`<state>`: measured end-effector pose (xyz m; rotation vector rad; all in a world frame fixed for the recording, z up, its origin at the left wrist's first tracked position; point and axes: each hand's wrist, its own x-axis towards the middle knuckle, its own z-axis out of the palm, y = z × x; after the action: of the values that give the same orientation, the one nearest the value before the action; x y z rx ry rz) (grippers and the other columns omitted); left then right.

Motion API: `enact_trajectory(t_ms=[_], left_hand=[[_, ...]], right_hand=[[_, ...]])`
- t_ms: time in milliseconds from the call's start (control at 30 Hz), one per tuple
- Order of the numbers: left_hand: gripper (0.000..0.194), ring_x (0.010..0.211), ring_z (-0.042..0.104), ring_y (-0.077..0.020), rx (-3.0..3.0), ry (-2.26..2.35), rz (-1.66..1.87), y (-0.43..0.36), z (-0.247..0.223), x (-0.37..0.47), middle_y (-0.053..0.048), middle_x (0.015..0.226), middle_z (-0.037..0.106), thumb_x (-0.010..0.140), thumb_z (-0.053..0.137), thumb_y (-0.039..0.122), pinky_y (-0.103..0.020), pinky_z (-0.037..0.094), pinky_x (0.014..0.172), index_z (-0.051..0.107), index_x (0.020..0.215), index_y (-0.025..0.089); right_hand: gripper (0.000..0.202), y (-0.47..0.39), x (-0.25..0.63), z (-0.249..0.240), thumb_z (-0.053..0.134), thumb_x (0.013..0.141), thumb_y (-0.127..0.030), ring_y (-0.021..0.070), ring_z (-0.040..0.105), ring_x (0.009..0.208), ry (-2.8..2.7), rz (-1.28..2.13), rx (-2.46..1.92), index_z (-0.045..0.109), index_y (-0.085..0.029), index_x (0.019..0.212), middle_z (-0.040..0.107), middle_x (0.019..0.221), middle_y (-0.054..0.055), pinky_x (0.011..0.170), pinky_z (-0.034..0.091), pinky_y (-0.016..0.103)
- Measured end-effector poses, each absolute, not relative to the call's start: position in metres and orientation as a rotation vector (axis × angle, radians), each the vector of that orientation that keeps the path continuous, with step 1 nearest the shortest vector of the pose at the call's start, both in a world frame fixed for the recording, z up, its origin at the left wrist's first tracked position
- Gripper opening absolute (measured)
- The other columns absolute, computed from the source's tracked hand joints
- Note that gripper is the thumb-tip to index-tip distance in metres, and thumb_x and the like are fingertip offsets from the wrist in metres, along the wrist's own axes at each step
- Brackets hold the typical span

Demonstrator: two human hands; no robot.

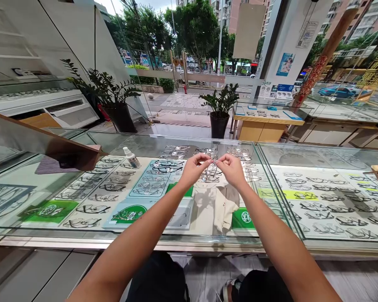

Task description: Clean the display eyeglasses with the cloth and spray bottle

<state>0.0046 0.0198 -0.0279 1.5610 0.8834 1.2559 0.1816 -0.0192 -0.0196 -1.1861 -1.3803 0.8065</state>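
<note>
My left hand (195,168) and my right hand (231,168) meet above the glass counter, with thumbs and forefingers pinched. Between the fingertips is a thin, wire-like pair of glasses (214,162), hard to separate from the frames behind it. A crumpled beige cloth (224,209) lies on the countertop below my right hand. To the left of my left hand stands a white spray bottle (132,158). Several dark-rimmed glasses (166,167) rest left of my left hand.
Rows of eyeglasses (330,197) fill the glass display counter (208,245). Green cards (244,218) lie near the cloth. A brown-framed mirror or panel (44,144) juts in from the left. Potted plants (219,121) and another display table (267,119) stand beyond the counter, before the window.
</note>
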Motion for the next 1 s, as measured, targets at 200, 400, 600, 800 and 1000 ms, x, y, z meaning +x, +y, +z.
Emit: enact_trajectory(t_ms=[200, 400, 600, 800, 1000], left_hand=[[0.033, 0.090, 0.067, -0.0212, 1.550, 0.879, 1.223, 0.020, -0.028, 0.003, -0.006, 0.094, 0.075, 0.080, 0.082, 0.051, -0.033, 0.050, 0.084, 0.075, 0.089, 0.019], [0.033, 0.092, 0.067, -0.0207, 1.600, 0.864, 1.218, 0.022, -0.030, 0.003, -0.007, 0.097, 0.076, 0.085, 0.078, 0.052, -0.033, 0.050, 0.086, 0.074, 0.090, 0.019], [0.032, 0.100, 0.069, -0.0226, 1.626, 0.883, 1.252, 0.022, -0.028, 0.001, -0.008, 0.107, 0.077, 0.090, 0.072, 0.052, -0.034, 0.050, 0.091, 0.071, 0.094, 0.020], [0.027, 0.105, 0.070, -0.0253, 1.766, 0.929, 1.257, 0.020, -0.025, -0.003, -0.007, 0.105, 0.078, 0.095, 0.066, 0.049, -0.036, 0.047, 0.093, 0.069, 0.092, 0.021], [0.025, 0.101, 0.069, -0.0256, 1.835, 0.981, 1.227, 0.019, -0.024, -0.004, -0.005, 0.102, 0.079, 0.094, 0.066, 0.047, -0.038, 0.045, 0.092, 0.069, 0.089, 0.022]], right_hand=[[0.026, -0.021, 0.180, -0.018, 0.070, 0.084, -0.046, 0.0115, 0.025, 0.050, -1.380, 0.824, -1.141, 0.058, -0.024, 0.076, 0.029, 0.052, -0.011, 0.053, 0.022, 0.029], [0.022, -0.024, 0.183, -0.015, 0.067, 0.088, -0.043, 0.0133, 0.031, 0.051, -1.417, 0.640, -1.204, 0.060, -0.025, 0.078, 0.031, 0.053, -0.010, 0.056, 0.027, 0.029], [0.018, -0.031, 0.184, -0.012, 0.057, 0.098, -0.041, 0.0166, 0.046, 0.050, -1.443, 0.334, -1.340, 0.064, -0.026, 0.092, 0.051, 0.053, -0.007, 0.060, 0.033, 0.032], [0.024, -0.030, 0.189, -0.008, 0.054, 0.100, -0.039, 0.0220, 0.071, 0.071, -1.368, 0.191, -1.349, 0.068, -0.023, 0.112, 0.083, 0.095, 0.007, 0.074, 0.047, 0.035], [0.032, -0.030, 0.195, -0.003, 0.058, 0.097, -0.036, 0.0216, 0.073, 0.081, -1.314, 0.096, -1.318, 0.063, -0.021, 0.125, 0.079, 0.120, 0.010, 0.080, 0.050, 0.036]])
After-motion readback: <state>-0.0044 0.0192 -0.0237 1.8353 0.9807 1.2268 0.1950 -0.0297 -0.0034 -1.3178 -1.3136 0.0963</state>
